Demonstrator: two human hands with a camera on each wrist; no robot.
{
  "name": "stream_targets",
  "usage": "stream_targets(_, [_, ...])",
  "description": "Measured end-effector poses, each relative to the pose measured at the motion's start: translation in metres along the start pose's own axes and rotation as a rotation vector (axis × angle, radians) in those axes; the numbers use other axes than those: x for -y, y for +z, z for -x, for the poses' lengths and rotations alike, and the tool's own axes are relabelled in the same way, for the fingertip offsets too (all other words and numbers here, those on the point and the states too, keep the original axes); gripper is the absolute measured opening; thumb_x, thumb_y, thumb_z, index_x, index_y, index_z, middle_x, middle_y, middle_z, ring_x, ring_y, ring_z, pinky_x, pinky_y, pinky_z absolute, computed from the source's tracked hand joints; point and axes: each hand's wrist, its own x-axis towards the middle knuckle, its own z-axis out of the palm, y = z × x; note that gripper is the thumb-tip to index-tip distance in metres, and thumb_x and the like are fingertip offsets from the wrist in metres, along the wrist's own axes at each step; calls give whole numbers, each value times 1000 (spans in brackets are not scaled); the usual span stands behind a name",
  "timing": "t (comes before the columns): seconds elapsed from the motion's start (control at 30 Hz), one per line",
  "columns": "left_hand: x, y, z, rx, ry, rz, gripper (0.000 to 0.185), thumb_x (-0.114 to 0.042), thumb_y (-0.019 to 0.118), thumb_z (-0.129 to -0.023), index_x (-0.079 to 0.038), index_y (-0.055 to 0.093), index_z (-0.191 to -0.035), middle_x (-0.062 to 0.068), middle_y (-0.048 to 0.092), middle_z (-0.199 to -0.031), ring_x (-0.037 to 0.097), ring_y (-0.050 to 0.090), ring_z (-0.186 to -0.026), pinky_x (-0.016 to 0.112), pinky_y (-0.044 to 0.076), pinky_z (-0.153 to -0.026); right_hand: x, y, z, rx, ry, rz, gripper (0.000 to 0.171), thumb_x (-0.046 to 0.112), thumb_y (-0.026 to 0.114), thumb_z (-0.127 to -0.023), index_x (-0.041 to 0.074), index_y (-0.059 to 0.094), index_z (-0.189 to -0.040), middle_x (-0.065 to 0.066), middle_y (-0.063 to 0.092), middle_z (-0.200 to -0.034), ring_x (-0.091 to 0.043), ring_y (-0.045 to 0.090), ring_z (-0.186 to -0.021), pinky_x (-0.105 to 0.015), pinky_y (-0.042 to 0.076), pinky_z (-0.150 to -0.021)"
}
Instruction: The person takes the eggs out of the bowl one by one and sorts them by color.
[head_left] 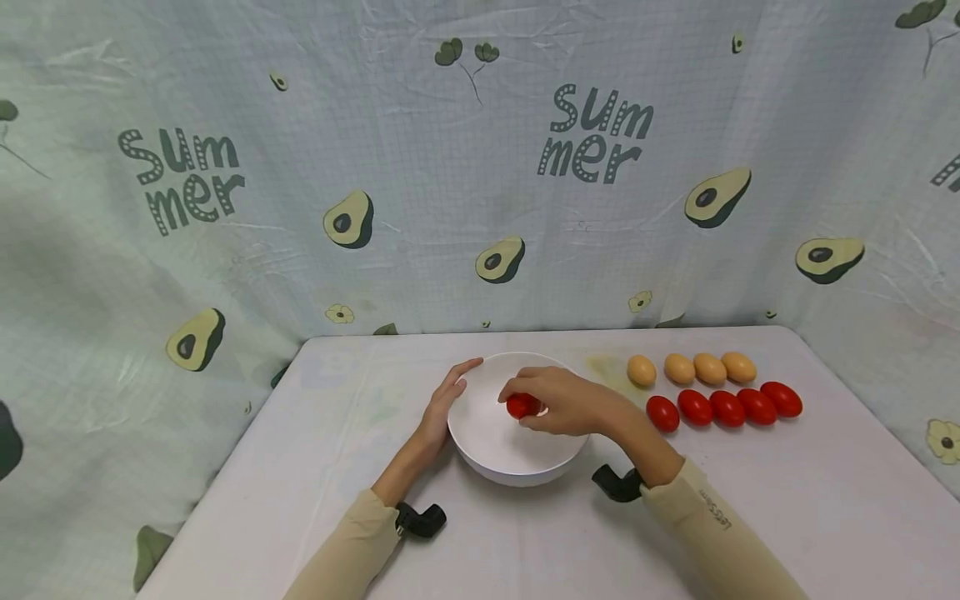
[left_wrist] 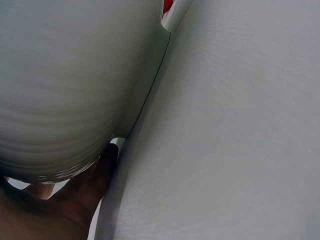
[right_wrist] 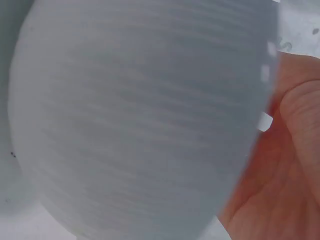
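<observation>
An avocado-print curtain hangs behind a pale bench [head_left: 300, 467]. At its centre stands a white bowl [head_left: 487, 442]. The right hand [head_left: 562, 402] reaches over the bowl's rim from three o'clock, its fingers [head_left: 517, 385] curled around a red tomato [head_left: 522, 406] just above the bowl's inside. The left hand [head_left: 442, 408] lies with straight fingers against the bowl's outer wall at nine o'clock. At two o'clock from the bowl, four brown eggs [head_left: 694, 368] sit in a row behind five red tomatoes [head_left: 726, 407].

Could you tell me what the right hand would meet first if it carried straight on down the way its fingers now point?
Probably the white bowl's inner floor: the right hand holds a red tomato over it, though depth is unclear.
</observation>
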Motion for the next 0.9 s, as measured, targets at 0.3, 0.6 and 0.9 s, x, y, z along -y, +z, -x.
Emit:
stream_targets(0.3, [0, 2, 0, -2, 3, -16, 51, -26, 24, -111, -16, 40, -158, 5, 30, -169, 29, 32, -155, 49, 29, -126, 1, -13, 11, -57, -77, 25, 41, 12, 72, -96, 19, 65, -136, -2, 67, -124, -16, 64, -109, -28, 59, -91])
stream_targets(0.6, [1, 2, 2, 0, -5, -12, 50, -28, 25, -111, -19, 39, -159, 3, 30, -169, 29, 35, -154, 50, 29, -125, 3, -20, 19, -105, -70, 2, 35, 12, 74, -94, 18, 70, -128, -3, 68, -126, -19, 65, -111, -28, 60, -91])
stream_targets(0.9, [0, 2, 3, -7, 4, -19, 51, -31, 27, -110, -20, 40, -158, 2, 30, -169, 26, 34, -154, 44, 28, -125, -4, -31, 34, -181, -53, -15, 43, -5, 71, -89, 12, 68, -129, -7, 67, -127, -22, 66, -108, -22, 60, -83])
